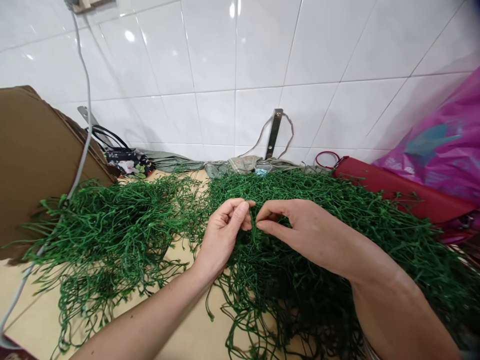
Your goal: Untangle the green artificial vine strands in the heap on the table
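Observation:
My left hand (225,227) is closed, thumb pressed on the curled fingers, pinching a thin green stem (254,231). From the right, my right hand (294,225) brings thumb and fingertips together at the same stem, close beside the left fingers. The exact grip points are partly hidden. Beneath and behind both hands spreads a large heap of green stems (330,195), tangled, with small forked tips; they look like plastic greenery. On the left lies a second pile of similar stems (123,220).
A cardboard box (33,150) stands at the left, with a grey cable (83,150) hanging before it. Along the tiled wall (210,60) are a floral bag (129,162), a metal bracket (275,132), a red bag (390,187) and a purple plastic bag (442,145). The tabletop (195,325) is pale yellow.

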A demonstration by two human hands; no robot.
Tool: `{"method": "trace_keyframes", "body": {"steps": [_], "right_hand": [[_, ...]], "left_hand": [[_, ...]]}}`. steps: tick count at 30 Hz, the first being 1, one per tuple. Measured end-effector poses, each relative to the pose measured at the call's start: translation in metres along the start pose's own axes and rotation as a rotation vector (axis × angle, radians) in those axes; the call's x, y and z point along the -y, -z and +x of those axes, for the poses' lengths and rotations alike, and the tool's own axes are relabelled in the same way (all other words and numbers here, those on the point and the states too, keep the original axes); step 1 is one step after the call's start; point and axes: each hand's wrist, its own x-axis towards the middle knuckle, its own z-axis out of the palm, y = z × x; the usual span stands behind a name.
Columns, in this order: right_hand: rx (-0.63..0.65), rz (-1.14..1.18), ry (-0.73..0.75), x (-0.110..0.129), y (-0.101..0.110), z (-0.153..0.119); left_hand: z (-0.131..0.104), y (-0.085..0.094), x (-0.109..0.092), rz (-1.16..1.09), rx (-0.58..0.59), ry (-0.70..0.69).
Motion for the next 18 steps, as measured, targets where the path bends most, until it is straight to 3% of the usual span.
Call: {"method": "trace_keyframes", "body": {"steps": [3,8,13,18], "right_hand": [[-0.052,0.09,0.02,-0.004,0.004,0.003],[-0.121,0.191,0.034,-0.011,0.012,0.004],[-0.074,0.08,0.088,-0.015,0.02,-0.002],[-0.205,-0.102,0.096,-0.01,0.015,-0.002]], "left_hand": [[-0.002,-0.002,-0.005,0.055,0.007,-0.008],[-0.005,-0.002,-0.005,0.245,0.135,-0.003],[-0.005,-0.001,-0.007,0.172,0.166,0.035],[-0.005,-0.003,-0.008,0.103,0.214,0.035]]}}
